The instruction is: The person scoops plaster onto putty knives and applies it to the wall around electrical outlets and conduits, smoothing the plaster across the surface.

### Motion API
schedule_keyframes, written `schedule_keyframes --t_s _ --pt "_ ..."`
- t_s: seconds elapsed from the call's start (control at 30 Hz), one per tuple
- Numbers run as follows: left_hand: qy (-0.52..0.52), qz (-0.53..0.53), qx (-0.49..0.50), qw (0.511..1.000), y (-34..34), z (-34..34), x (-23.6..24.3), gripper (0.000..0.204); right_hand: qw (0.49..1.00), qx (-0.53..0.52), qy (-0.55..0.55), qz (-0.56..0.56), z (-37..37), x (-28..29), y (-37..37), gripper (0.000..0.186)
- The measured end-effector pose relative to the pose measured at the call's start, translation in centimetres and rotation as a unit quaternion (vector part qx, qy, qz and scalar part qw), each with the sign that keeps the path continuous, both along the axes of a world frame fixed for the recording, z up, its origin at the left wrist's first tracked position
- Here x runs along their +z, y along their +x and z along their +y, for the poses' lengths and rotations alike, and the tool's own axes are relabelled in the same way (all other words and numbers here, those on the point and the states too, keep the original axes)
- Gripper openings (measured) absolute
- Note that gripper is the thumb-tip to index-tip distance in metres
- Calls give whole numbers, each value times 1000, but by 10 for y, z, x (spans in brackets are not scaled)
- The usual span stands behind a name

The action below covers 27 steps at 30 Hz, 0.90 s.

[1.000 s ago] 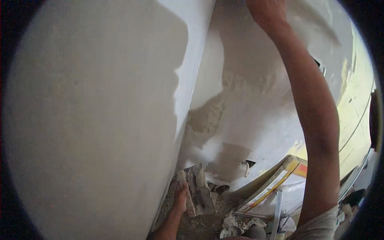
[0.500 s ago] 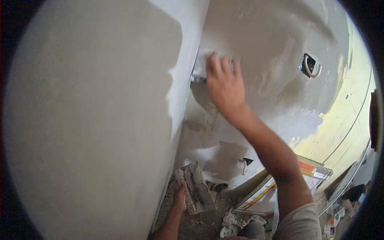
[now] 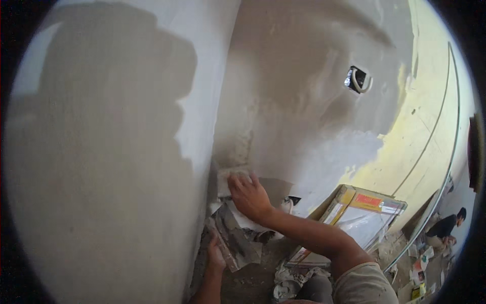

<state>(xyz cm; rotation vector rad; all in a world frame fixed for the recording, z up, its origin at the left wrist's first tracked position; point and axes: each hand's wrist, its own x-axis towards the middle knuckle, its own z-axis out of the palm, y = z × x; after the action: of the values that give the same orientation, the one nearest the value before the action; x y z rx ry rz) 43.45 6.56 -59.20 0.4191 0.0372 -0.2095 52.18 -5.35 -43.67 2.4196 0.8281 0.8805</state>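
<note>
My right hand [image 3: 250,198] is closed round a plastering trowel [image 3: 224,185], its pale blade low by the inside corner of two walls. The fingers cover most of its handle. Just below, my left hand [image 3: 216,255] grips the edge of a flat, plaster-smeared hawk [image 3: 237,244], which is tilted near the foot of the corner. Grey, damp-looking plaster coats the right-hand wall [image 3: 283,96], with paler patches toward its lower part. The left-hand wall [image 3: 116,167] is smooth and grey-white, with a shadow over much of it.
Cable loops from a wall box [image 3: 358,80]; a lower box [image 3: 292,201] sits behind my right wrist. Wrapped panels [image 3: 362,213] lean against the wall on the right. A bucket [image 3: 287,290] stands by my knee. Another person [image 3: 443,233] crouches far right among scattered items.
My right hand has come down the corner with the trowel, from high on the wall to just above the hawk. My left hand still holds the hawk low. The view has shifted slightly.
</note>
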Motion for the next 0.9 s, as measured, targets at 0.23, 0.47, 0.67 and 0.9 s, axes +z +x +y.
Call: schedule_keyframes --t_s 0.23,0.47,0.67,0.9 --pt "-47 -31 -66 996 0 -20 -14 51 944 106 160 269 -88 3 -104 62" --pt "-89 -11 -157 984 -10 -42 -11 52 887 216 222 342 -129 -50 -129 69" --pt "19 -84 -47 995 -6 -31 -11 49 886 18 247 393 -179 -65 -146 71" --pt "191 -67 148 968 -3 -42 -27 60 463 -319 810 166 -149 -46 -184 37"
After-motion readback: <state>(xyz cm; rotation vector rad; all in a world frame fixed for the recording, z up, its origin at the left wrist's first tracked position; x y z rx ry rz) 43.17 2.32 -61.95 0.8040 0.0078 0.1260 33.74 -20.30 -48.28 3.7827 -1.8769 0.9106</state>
